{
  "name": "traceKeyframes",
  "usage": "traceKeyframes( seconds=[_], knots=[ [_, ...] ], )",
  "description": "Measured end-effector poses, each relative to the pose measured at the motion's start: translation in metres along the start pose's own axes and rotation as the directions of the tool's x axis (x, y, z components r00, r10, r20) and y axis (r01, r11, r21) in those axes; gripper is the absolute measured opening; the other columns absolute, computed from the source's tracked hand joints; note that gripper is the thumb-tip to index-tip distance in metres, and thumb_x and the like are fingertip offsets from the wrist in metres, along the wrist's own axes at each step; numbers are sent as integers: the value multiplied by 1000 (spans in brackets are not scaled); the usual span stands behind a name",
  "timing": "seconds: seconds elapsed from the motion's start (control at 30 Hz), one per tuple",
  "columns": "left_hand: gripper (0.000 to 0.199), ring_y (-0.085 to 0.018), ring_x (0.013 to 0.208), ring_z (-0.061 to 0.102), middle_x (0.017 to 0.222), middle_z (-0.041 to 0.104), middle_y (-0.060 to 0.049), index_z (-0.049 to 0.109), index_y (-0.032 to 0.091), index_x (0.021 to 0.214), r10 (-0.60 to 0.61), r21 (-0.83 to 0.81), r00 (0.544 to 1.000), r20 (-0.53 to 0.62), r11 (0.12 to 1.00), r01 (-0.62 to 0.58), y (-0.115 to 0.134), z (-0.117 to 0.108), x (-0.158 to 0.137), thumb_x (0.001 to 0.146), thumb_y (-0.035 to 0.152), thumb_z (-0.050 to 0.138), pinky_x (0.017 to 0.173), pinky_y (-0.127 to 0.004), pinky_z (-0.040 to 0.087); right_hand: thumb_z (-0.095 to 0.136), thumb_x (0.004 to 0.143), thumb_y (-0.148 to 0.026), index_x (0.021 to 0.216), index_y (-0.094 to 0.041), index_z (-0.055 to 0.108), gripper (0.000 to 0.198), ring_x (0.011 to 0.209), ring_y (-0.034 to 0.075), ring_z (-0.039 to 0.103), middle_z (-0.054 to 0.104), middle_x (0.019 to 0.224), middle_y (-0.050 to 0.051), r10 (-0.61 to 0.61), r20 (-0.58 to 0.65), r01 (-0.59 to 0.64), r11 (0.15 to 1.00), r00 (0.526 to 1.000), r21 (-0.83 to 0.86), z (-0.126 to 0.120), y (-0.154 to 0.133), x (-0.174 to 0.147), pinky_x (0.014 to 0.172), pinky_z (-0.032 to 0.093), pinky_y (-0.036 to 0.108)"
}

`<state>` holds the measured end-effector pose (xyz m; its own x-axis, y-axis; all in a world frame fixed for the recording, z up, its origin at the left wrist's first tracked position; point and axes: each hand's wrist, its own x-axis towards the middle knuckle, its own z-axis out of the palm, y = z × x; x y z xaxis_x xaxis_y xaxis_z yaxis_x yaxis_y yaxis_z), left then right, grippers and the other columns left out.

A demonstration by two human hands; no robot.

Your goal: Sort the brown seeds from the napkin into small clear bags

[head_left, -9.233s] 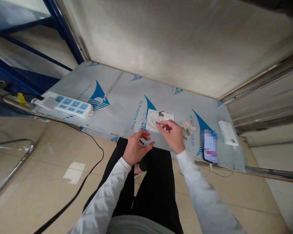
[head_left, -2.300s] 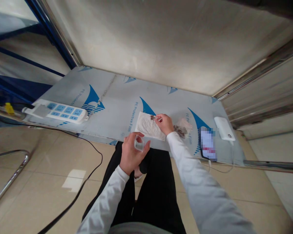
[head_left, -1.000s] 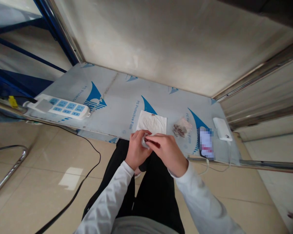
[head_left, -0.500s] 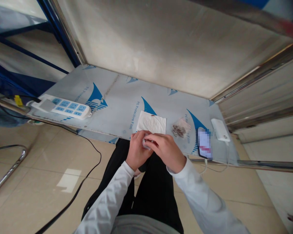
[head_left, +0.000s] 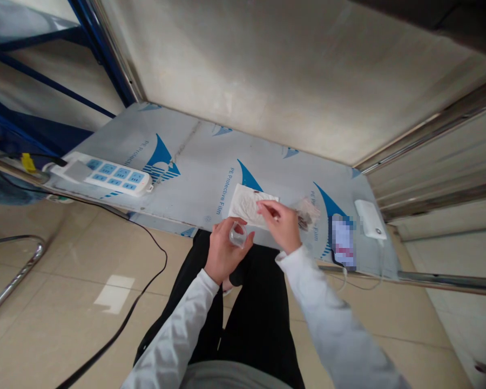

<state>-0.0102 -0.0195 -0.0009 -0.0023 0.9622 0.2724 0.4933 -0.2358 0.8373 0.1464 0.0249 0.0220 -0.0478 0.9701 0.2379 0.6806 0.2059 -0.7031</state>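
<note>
Clear plastic, probably: small cup (head_left: 238,234) in the left hand (head_left: 225,251), grip curled round its side, thumb on the right, just off the bench's near edge and over the lap. Cup's mouth faces up toward the head camera, rim not covered; its axis runs near upright, maybe tipped a little, exact lean can't be told. Contents can't be made out.

Right hand (head_left: 283,224) is over the tissue (head_left: 243,204), thumb and forefinger drawn near each other, pointing left; can't tell whether that grip pinches anything or whether it touches the tissue. Step in hand looks like fine finger work at the tissue, cup held by at the ready. Next move would seem to call for a light, exact pinch on the right and a steady, mouth-up cup on the left.

Tissue lies flat, creased, long side running left to right, slanting with the bench (head_left: 210,154). Dark speck (head_left: 255,192) by its far edge, too small to identify.

Just right of the tissue, partly behind the right hand: clear bag (head_left: 312,207) with dark bits (head_left: 305,221), no clear long axis. Further right, phone (head_left: 343,243), then white device (head_left: 370,219). Far left, power strip (head_left: 109,175), lengthwise along the front edge.
</note>
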Motion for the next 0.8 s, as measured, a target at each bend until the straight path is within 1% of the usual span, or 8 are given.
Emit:
traceKeyframes(
  seconds=[0.03,0.13,0.2,0.4,0.5,0.6,0.7,0.8],
  knots=[
    [21,-15,70,61,71,63,3,57,21,91,-4,8,1000,-2,1000,4,-1,-1,0,74,29,66,73,-29,42,53,88,-28,93,-17,70,20,66,15,62,70,83,5,-2,-26,0,997,1000,-82,5,18,15,69,50,28],
    [20,-15,71,61,72,63,3,57,21,92,-18,20,1000,3,1000,18,-3,-4,0,75,29,65,74,-29,42,55,84,-19,93,-17,71,19,79,18,61,67,90,8,-1,95,30,952,995,-305,22,63,54,78,49,32],
    [21,-15,71,61,72,63,3,57,21,93,-33,26,999,12,999,32,-5,-6,-2,76,30,64,74,-29,42,55,84,-18,93,-18,72,19,90,21,59,65,98,10,0,154,63,913,988,-403,32,81,69,82,47,33],
    [21,-16,71,61,71,63,3,56,21,92,-46,34,998,44,998,44,-5,-4,-6,75,30,65,73,-30,41,57,83,-17,77,-19,70,15,95,23,53,63,98,11,-10,193,104,871,981,-480,39,92,86,79,45,33],
    [22,-16,73,61,72,63,2,56,21,93,-47,26,997,60,999,46,-4,-2,-7,75,29,65,75,-30,41,58,82,-18,79,-17,68,11,87,21,56,63,93,10,-52,92,82,928,994,-362,28,68,76,79,45,33],
    [24,-17,76,61,76,64,1,55,20,94,-52,18,997,64,999,51,-2,1,-6,75,30,65,77,-31,41,57,86,-29,89,-18,65,15,68,15,56,65,84,4,-39,-52,33,994,998,-101,11,19,36,70,46,29],
    [23,-18,80,62,82,65,0,53,20,92,-34,-7,998,61,999,34,3,5,-6,74,28,64,76,-31,41,60,86,-32,97,-20,61,16,67,14,57,67,89,3,-14,-29,15,998,999,58,-3,-31,-18,65,47,27],
    [19,-19,84,62,88,66,-2,52,20,91,-9,-25,996,86,1000,11,9,8,-9,74,23,61,76,-31,41,59,87,-28,91,-22,62,8,76,16,60,68,88,3,-76,82,73,997,994,35,-9,-53,-53,73,48,29]
  ],
)
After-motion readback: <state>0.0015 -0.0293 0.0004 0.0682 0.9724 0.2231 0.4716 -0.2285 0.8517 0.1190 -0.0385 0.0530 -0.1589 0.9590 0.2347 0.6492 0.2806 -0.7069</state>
